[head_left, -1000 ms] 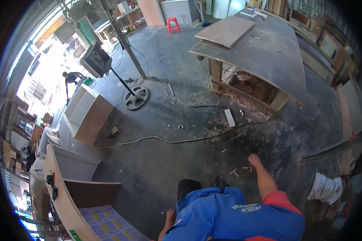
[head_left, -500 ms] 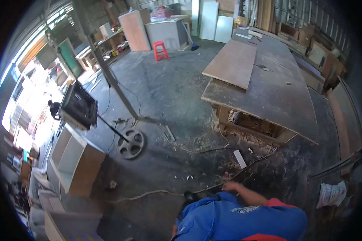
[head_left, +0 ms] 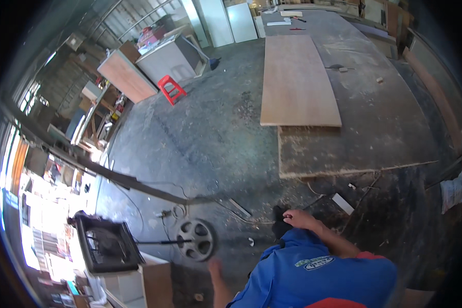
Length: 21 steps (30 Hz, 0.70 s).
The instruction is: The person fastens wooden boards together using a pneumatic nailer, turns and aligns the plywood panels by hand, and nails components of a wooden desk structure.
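Observation:
My right hand is in front of my blue shirt, above my dark shoe. Its fingers look curled together; anything they may hold is hidden. My left hand hangs low at my left side, smeared by motion, so its fingers do not show clearly. In the picture it lies just below the grey spoked wheel-shaped base of a black-framed floor stand. Neither hand touches the big worktable, where a long light-brown wooden board lies, sticking out past the left edge.
A red stool stands at the far left, before grey and wooden cabinets. A cable trails over the floor with wood scraps and a white strip. An open wooden box stands lower left. A slanting post rises nearby.
My view has turned left and moved toward the worktable. My left hand has come into clear view at the lower edge. My right hand remains bent in front of me.

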Motion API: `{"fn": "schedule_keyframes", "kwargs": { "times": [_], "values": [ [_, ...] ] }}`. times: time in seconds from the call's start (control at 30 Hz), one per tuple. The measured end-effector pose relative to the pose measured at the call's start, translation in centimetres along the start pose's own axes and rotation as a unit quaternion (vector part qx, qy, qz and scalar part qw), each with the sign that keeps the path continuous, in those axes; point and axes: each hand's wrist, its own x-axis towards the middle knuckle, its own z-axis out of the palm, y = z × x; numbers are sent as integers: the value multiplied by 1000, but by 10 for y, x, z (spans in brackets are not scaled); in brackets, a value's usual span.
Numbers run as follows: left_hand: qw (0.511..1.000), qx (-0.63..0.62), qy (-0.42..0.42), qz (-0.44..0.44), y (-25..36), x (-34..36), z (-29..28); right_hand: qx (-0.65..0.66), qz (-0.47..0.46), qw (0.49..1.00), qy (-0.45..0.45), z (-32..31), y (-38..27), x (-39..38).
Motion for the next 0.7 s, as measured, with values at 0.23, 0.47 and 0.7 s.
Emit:
{"fn": "schedule_keyframes", "kwargs": {
  "times": [0.23, 0.47, 0.7],
  "values": [
    [948, -258, -164, -90, 100, 45, 18, -201, -140, 969, 38, -98, -124, 207],
    [918, -279, -212, -184, 114, 226, -7, -103, -180, 978, 38, -151, -185, 363],
    [948, -195, -244, -61, 93, 483, -50, -178, 14, 977, 117, -207, -150, 499]
  ]
}}
